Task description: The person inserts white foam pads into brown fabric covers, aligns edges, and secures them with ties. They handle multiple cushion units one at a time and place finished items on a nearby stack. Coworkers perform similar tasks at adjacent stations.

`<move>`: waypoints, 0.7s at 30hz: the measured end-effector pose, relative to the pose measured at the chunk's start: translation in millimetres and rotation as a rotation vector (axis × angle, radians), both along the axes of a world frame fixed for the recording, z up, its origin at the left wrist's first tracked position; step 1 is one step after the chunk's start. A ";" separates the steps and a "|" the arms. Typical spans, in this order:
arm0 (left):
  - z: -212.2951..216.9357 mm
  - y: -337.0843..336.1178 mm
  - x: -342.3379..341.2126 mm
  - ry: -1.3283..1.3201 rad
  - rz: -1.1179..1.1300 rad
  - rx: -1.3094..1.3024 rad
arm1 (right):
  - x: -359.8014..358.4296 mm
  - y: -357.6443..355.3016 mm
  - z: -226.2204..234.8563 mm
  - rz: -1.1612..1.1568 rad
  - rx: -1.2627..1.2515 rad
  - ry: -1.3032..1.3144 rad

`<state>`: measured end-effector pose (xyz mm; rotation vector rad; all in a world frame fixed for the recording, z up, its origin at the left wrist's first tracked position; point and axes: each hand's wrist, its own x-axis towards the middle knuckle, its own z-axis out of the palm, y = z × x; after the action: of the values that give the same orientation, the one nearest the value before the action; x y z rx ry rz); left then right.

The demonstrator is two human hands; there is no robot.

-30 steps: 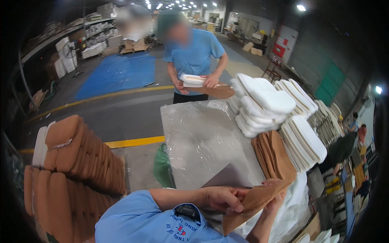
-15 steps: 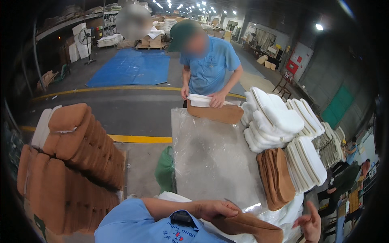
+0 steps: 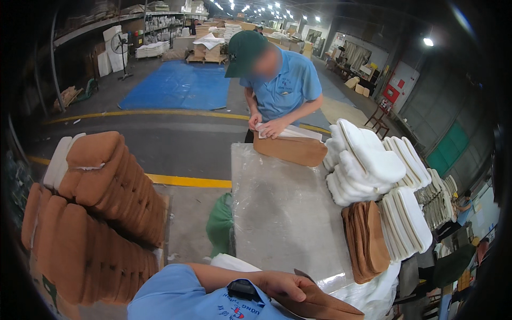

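My left hand (image 3: 287,285) is closed on one end of a long brown fabric cover (image 3: 326,305), close to my chest at the lower edge. Thumb and fingers pinch the cloth, which runs off to the right and out of the picture. My right hand is out of sight. Beyond the cover lies a table (image 3: 285,213) wrapped in clear plastic. On its right side rests a stack of flat brown covers (image 3: 366,241), beside white padded cushions (image 3: 405,224).
Across the table a co-worker (image 3: 282,88) handles a brown cover (image 3: 290,151) with white padding. Tall stacks of brown cushions (image 3: 101,234) stand at my left. A green bag (image 3: 220,226) hangs by the table's left edge. Fluffy white pads (image 3: 368,154) are piled far right.
My right hand, spread open at the lower right before, has left the picture. My left hand still grips the brown cover. The co-worker's hands have shifted on the white padding.
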<state>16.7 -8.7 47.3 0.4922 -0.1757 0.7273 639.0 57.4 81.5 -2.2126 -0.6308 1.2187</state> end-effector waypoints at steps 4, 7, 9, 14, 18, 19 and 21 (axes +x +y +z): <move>7.8 24.7 2.4 0.060 -0.025 0.151 | 14.4 -46.5 28.3 0.157 0.190 0.220; 45.2 38.6 -12.4 0.181 0.167 0.114 | -42.4 8.8 16.8 0.503 0.358 0.358; 72.1 48.7 -5.7 0.160 0.175 0.140 | -105.4 39.5 -2.1 0.765 0.548 0.511; 88.1 42.4 -4.9 0.315 0.262 0.343 | -212.4 50.7 1.6 1.126 0.756 0.637; 93.9 13.3 -34.3 0.491 0.383 0.171 | -306.6 50.7 5.5 1.012 0.885 0.659; 97.2 6.9 -39.2 0.567 0.404 0.095 | -313.4 50.9 2.0 0.956 0.890 0.639; 69.2 5.3 -42.8 0.434 0.408 0.146 | -334.0 57.1 -4.7 0.947 0.928 0.633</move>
<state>-26.1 -3.5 116.5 0.8267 0.2883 0.9887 304.9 114.5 76.8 -0.6632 -1.6114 1.4742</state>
